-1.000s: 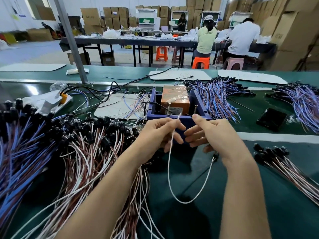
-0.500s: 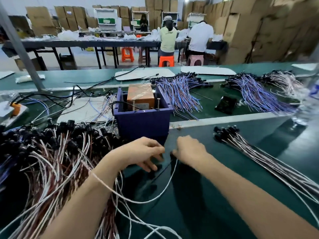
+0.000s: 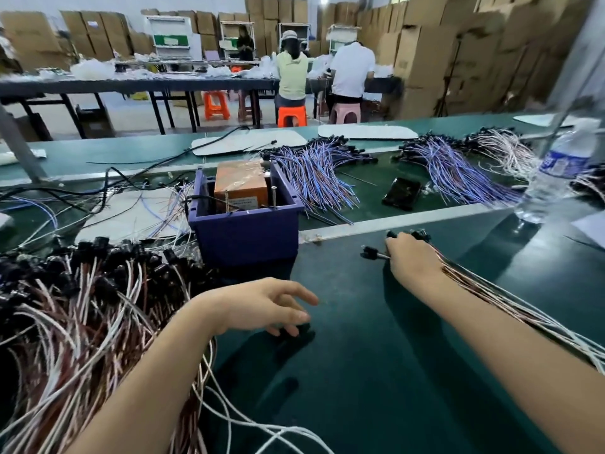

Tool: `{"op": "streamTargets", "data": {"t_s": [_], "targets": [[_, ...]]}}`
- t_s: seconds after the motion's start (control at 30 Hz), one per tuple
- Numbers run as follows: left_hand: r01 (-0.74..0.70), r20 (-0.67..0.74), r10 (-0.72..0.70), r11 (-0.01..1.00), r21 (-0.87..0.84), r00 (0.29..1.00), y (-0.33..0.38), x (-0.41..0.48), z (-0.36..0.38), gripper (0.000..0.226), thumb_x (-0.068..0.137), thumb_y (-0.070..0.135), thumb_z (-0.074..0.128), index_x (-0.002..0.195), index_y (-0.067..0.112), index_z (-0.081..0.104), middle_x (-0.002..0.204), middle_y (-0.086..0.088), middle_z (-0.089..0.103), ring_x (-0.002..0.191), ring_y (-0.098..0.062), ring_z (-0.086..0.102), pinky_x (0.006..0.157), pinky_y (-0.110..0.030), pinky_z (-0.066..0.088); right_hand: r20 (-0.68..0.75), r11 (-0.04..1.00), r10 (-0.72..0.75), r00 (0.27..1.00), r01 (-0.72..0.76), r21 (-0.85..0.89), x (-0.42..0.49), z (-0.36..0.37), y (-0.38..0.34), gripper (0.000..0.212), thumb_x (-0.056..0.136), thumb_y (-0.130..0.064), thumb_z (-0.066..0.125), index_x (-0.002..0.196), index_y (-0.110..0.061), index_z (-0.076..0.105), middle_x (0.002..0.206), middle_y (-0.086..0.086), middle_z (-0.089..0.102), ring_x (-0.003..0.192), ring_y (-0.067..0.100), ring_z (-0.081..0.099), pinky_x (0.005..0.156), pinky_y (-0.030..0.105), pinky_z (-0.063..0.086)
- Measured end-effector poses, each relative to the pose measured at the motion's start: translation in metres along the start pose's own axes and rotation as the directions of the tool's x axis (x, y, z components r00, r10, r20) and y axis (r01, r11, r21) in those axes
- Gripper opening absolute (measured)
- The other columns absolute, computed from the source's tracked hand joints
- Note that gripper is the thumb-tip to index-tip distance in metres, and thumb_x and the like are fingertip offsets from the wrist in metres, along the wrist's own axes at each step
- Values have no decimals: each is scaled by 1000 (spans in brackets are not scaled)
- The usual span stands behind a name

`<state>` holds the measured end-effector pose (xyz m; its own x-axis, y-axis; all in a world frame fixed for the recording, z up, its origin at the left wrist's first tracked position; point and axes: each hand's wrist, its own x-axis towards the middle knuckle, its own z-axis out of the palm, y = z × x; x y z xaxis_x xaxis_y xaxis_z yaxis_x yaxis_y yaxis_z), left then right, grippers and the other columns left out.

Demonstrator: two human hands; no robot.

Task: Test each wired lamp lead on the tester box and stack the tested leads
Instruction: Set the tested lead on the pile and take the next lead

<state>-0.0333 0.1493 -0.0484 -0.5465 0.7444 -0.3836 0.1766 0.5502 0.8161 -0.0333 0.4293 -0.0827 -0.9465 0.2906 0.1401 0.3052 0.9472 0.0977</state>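
Note:
The tester box (image 3: 245, 237) is a purple bin holding an orange unit (image 3: 240, 185) and two upright metal pins. A big pile of leads with black sockets (image 3: 82, 306) covers the bench on the left. My left hand (image 3: 271, 306) hovers low over the green bench in front of the box, fingers relaxed, holding nothing. My right hand (image 3: 412, 257) rests on the top end of the stack of leads (image 3: 491, 290) on the right. It grips one lamp lead, and the lead's black socket (image 3: 370, 253) sticks out to the left of the fingers.
Bundles of blue-purple wires (image 3: 314, 178) (image 3: 451, 172) lie behind the box. Between them lies a black phone (image 3: 402, 193). A water bottle (image 3: 556, 178) stands at the far right. Black cables and white pads lie at the back left. People sit at a far table.
My right hand carried the white lead from in front of the box over to the stack on the right. My left hand let go of the wire and stayed low near the box.

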Motion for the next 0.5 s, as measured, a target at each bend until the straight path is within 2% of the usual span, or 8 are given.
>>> {"op": "streamTargets", "data": {"t_s": [0.13, 0.2, 0.27, 0.37, 0.43, 0.5], "targets": [[28, -18, -27, 999, 17, 999, -1, -1, -2, 23, 95, 19, 57, 117, 26, 58, 114, -7, 67, 87, -9, 68, 79, -25, 53, -127, 990, 38, 991, -20, 140, -6, 13, -1, 20, 96, -19, 46, 104, -6, 58, 106, 13, 57, 94, 36, 61, 74, 38, 47], [46, -129, -37, 997, 65, 991, -2, -4, -11, 20, 95, 17, 57, 115, 17, 61, 102, -9, 70, 78, -12, 68, 68, -23, 53, -141, 980, 53, 989, -25, 197, -7, 17, 0, 22, 95, -23, 49, 104, -6, 59, 105, 14, 57, 94, 37, 60, 76, 40, 47], [87, -359, -37, 989, 123, 933, -8, -11, -28, 14, 94, 11, 57, 106, 10, 63, 83, -7, 69, 61, -12, 65, 56, -20, 51, -143, 972, 67, 988, -33, 231, -8, 18, 0, 22, 92, -23, 52, 103, -6, 59, 104, 15, 57, 94, 37, 60, 76, 40, 47], [205, -652, -60, 967, 150, 756, -21, -26, -53, 7, 91, 4, 59, 96, 8, 62, 70, -6, 64, 50, -14, 61, 47, -21, 51, -115, 978, 85, 990, -61, 199, -8, 17, 5, 21, 88, -22, 55, 100, -7, 61, 103, 16, 61, 95, 38, 61, 78, 40, 48], [279, -707, -80, 945, 170, 702, -29, -35, -63, 12, 88, 1, 62, 99, 6, 61, 77, -9, 66, 54, -17, 62, 46, -19, 51, -83, 983, 117, 990, -103, 153, -7, 14, 10, 17, 87, -20, 55, 95, -7, 62, 102, 17, 63, 94, 38, 61, 77, 39, 48], [335, -685, -84, 911, 242, 723, -32, -38, -66, 18, 85, 4, 66, 102, 8, 64, 89, -10, 68, 66, -20, 62, 54, -20, 51, -75, 986, 142, 987, -133, 104, -8, 9, 11, 15, 86, -18, 55, 95, -7, 61, 103, 17, 63, 94, 38, 61, 76, 37, 47]]}}
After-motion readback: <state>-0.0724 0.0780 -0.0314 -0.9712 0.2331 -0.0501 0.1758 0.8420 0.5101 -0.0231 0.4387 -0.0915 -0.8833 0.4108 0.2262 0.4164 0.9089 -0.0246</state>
